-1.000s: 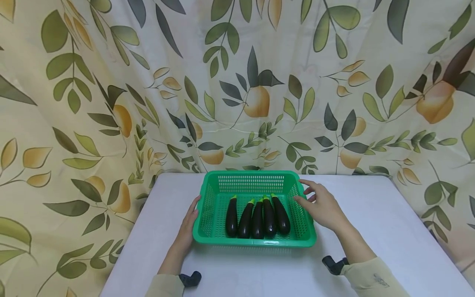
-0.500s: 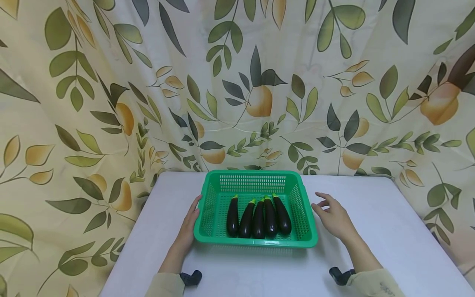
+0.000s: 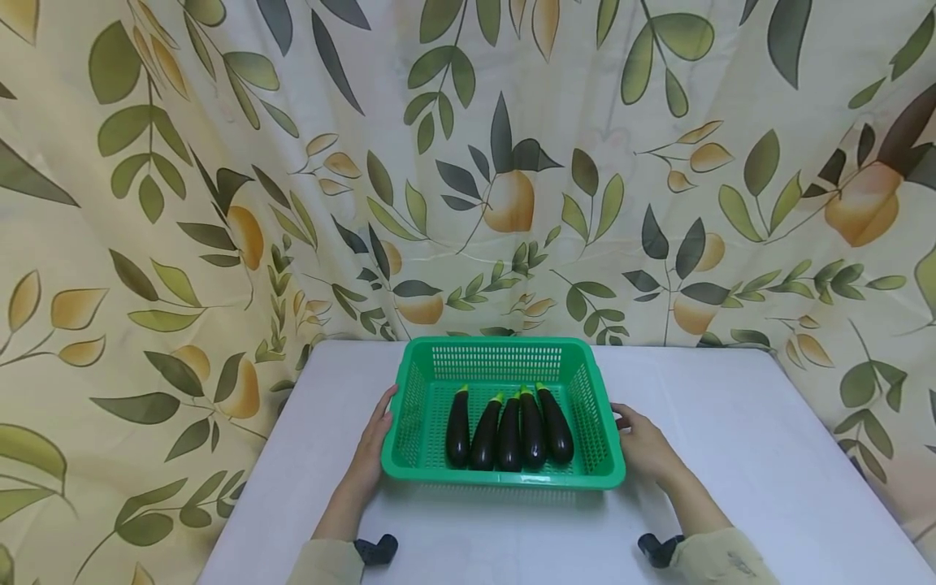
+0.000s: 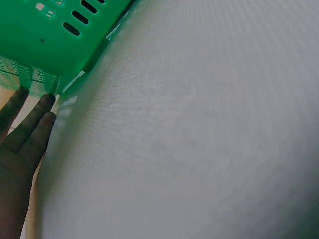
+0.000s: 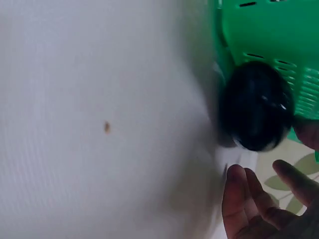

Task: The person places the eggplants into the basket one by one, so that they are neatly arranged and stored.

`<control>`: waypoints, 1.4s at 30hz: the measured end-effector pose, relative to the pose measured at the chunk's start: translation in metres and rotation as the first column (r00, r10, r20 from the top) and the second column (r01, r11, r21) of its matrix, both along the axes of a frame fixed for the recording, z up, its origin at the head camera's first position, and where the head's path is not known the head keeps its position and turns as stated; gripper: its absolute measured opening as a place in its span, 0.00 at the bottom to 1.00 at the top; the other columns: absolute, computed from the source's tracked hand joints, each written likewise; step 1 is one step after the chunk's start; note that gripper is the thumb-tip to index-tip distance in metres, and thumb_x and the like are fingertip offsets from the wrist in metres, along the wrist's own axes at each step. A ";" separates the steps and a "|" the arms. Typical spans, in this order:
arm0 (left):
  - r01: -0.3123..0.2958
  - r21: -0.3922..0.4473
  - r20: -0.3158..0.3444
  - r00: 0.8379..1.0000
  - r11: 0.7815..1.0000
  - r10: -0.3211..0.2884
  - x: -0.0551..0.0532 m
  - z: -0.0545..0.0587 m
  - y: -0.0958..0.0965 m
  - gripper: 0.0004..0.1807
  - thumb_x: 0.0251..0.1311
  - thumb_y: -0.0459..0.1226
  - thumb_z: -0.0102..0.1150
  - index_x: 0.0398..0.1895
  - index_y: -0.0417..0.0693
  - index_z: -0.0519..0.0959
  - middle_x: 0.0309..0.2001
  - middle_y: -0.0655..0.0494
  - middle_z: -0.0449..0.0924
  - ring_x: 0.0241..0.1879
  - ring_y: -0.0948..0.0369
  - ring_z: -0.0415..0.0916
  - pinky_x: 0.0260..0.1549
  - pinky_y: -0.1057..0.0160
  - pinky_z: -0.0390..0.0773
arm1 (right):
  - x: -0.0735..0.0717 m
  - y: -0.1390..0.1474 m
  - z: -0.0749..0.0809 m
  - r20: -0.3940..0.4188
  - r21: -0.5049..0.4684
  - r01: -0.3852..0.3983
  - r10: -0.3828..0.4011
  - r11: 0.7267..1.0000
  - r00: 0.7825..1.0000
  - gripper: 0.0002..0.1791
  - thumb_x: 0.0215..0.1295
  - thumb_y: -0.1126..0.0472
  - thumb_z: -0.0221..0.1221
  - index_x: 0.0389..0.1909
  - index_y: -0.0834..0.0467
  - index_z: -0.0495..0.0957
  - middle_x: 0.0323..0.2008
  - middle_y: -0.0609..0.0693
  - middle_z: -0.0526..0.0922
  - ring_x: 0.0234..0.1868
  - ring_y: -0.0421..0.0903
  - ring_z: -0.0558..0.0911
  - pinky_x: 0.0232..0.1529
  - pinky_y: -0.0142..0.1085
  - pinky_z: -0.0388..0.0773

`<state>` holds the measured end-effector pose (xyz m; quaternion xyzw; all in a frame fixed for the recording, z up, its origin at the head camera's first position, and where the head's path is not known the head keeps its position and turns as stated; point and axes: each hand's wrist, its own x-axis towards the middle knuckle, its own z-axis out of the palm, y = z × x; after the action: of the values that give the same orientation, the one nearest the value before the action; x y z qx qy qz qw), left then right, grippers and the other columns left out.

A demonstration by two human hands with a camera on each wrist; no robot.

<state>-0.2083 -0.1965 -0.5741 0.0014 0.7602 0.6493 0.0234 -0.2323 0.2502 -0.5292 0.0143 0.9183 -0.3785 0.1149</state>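
Note:
Several dark eggplants (image 3: 508, 435) with green stems lie side by side in a green plastic basket (image 3: 504, 478). My left hand (image 3: 369, 447) rests along the basket's left side; in the left wrist view its straight fingers (image 4: 37, 124) reach to the basket wall. On the right side is my right hand (image 3: 647, 447), its fingertips partly hidden behind the rim. In the right wrist view, a glossy dark rounded eggplant (image 5: 256, 107) sits outside against the basket wall. The thumb is at its edge, and the other fingers (image 5: 237, 194) are loosely bent, apart from it.
A white cloth-covered table (image 3: 504, 536) bears the basket. Behind it hangs a leaf-and-fruit patterned curtain (image 3: 468, 203). Dark camera mounts (image 3: 375, 550) are strapped to both wrists. A small brown speck (image 5: 107, 127) marks the cloth.
My right hand has gone from the basket's right rim out to the right, then back in and lower against the basket's right side. My left hand and the basket have stayed put.

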 end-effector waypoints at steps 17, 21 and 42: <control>-0.001 -0.015 -0.004 1.000 1.000 0.001 0.000 0.004 0.001 0.23 0.72 0.61 0.27 0.69 0.90 0.52 0.75 0.76 0.46 0.78 0.56 0.36 0.68 0.30 0.38 | -0.002 -0.009 -0.007 -0.097 -0.027 -0.063 0.061 0.998 0.993 0.33 0.66 0.50 0.56 0.68 0.61 0.66 0.60 0.60 0.77 0.63 0.65 0.73 0.55 0.67 0.71; -0.001 -0.013 0.003 1.000 1.000 0.001 0.000 0.003 0.000 0.23 0.72 0.61 0.26 0.69 0.90 0.52 0.75 0.77 0.46 0.78 0.58 0.36 0.68 0.30 0.38 | -0.001 -0.008 -0.006 -0.089 -0.023 -0.068 0.065 0.997 0.994 0.32 0.66 0.52 0.55 0.69 0.61 0.65 0.60 0.61 0.77 0.63 0.65 0.73 0.55 0.67 0.71; -0.009 -0.033 0.023 1.000 0.999 0.010 0.001 0.003 0.000 0.24 0.70 0.64 0.26 0.69 0.92 0.51 0.74 0.82 0.46 0.78 0.60 0.36 0.68 0.30 0.38 | 0.003 0.028 0.018 0.025 -0.111 -0.003 0.006 0.994 1.000 0.32 0.72 0.46 0.51 0.73 0.53 0.58 0.56 0.67 0.72 0.45 0.51 0.80 0.40 0.40 0.84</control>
<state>-0.2075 -0.1960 -0.5713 -0.0103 0.7705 0.6366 0.0291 -0.2290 0.2786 -0.5109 0.0108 0.8944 -0.4285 0.1279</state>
